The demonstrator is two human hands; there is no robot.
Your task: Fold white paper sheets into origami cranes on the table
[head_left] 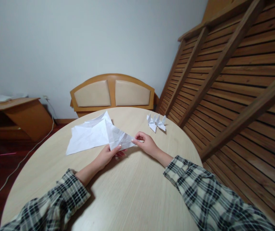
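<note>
A creased, partly folded white paper (119,138) is held between both hands above the middle of the round table. My left hand (107,155) grips its lower edge, thumb on top and fingers underneath. At the paper's narrow right end, my right hand (145,143) pinches the tip between thumb and forefinger. Flat white sheets (89,137) lie on the table just left of the held paper, overlapping one another. Beyond my right hand stand several small folded paper figures (156,123) with pointed tips, grouped together.
The round pale wooden table (130,192) spans the front. Behind it is a padded headboard (112,91) against the wall. A slatted wooden frame (224,83) leans at the right. At the left are a desk (24,115) and a white cable (27,155) near the floor.
</note>
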